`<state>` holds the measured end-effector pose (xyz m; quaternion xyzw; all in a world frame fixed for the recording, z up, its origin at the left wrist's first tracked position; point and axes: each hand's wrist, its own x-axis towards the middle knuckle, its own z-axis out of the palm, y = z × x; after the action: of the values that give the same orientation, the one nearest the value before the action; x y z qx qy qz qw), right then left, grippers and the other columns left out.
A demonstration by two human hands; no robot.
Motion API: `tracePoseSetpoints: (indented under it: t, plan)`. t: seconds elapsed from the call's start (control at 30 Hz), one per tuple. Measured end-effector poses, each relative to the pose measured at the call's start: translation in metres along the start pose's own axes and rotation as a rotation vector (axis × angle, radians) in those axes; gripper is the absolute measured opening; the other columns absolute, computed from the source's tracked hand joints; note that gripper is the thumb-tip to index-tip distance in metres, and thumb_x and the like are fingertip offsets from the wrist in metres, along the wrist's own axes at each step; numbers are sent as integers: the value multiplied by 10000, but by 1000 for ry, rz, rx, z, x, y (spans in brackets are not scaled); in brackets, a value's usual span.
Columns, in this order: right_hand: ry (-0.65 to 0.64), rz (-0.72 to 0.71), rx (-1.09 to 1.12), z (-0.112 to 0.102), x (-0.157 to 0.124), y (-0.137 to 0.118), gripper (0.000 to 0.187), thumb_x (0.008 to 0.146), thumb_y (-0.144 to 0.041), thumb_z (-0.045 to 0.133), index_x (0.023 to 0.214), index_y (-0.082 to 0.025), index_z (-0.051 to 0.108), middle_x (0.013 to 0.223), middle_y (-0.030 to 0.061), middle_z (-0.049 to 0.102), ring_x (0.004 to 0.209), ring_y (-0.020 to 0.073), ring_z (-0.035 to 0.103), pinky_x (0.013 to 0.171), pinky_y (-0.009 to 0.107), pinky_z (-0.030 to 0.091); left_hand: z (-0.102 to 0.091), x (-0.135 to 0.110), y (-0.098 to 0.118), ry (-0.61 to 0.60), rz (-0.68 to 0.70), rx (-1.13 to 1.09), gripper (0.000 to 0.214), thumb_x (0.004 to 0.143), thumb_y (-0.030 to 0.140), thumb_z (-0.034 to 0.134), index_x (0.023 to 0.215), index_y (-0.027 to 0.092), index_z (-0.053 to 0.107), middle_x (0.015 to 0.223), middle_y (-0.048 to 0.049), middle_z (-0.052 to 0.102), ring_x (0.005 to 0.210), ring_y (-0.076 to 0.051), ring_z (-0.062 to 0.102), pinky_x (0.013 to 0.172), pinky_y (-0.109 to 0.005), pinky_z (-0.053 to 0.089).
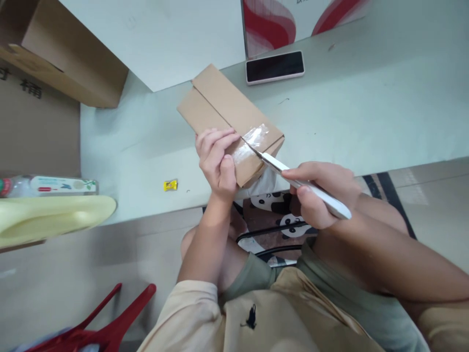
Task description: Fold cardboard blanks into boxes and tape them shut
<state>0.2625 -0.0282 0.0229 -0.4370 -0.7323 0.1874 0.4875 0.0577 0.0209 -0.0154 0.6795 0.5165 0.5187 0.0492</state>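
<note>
A small brown cardboard box (pixel 223 110) lies at the near edge of the pale table (pixel 348 117), its flap sealed with clear tape (pixel 252 142). My left hand (pixel 216 164) presses down on the box's near end, fingers curled over it. My right hand (pixel 318 193) is closed round a white utility knife (pixel 304 183), whose blade tip touches the tape at the flap seam.
A phone (pixel 274 67) lies face up behind the box, with a red-and-white box (pixel 289 19) beyond it. A large cardboard carton (pixel 62 54) stands at the far left. A small yellow wrapper (pixel 170 185), a bottle (pixel 47 186), a yellow object (pixel 51 217) and a red chair (pixel 106 327) are to the left.
</note>
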Motion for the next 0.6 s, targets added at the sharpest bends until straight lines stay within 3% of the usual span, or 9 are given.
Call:
tracePoseSetpoints:
  t: [0.1, 0.17, 0.3, 0.4, 0.47, 0.6]
  plan:
    - [115, -178, 109, 3, 2, 3, 210, 913, -303, 515, 994, -281, 706, 638, -20, 686, 477, 124, 603, 458, 259, 485, 0, 2, 1, 36, 34, -13, 514, 979, 524, 269, 1062, 259, 702, 1132, -60, 676, 1220, -279, 551, 1165, -533, 365]
    - [117, -234, 138, 1, 2, 4, 210, 914, -298, 528, 1031, -273, 700, 663, -17, 697, 487, 124, 609, 457, 260, 479, 0, 3, 2, 59, 69, -13, 495, 980, 506, 292, 1050, 242, 705, 1107, -60, 687, 1165, -263, 580, 1133, -503, 403]
    - [177, -293, 192, -12, 1, 7, 238, 950, -336, 499, 1083, -273, 686, 625, -13, 643, 475, 133, 579, 426, 271, 439, -2, 4, 2, 67, 116, -7, 476, 984, 481, 305, 1046, 231, 706, 1092, -57, 698, 1130, -246, 601, 1101, -470, 432]
    - [288, -244, 92, -14, 6, 16, 230, 958, -321, 510, 1133, -286, 656, 675, -17, 645, 517, 130, 579, 473, 274, 469, -3, 3, 1, 74, 128, -17, 458, 981, 468, 321, 1038, 230, 708, 1086, -54, 701, 1121, -242, 607, 1095, -465, 437]
    - [195, -118, -84, -9, 12, 28, 265, 941, -309, 527, 1183, -271, 627, 821, 19, 690, 659, 157, 634, 590, 316, 535, -3, 3, 1, 82, 128, -20, 457, 980, 469, 324, 1032, 232, 711, 1080, -52, 701, 1121, -242, 607, 1099, -466, 431]
    - [-176, 211, -409, 8, 21, 57, 543, 884, -402, 555, 1385, -193, 531, 1106, 131, 667, 894, 258, 639, 690, 398, 548, -1, 5, 3, 76, 109, -19, 477, 979, 488, 316, 1023, 234, 718, 1071, -55, 702, 1125, -249, 601, 1107, -470, 423]
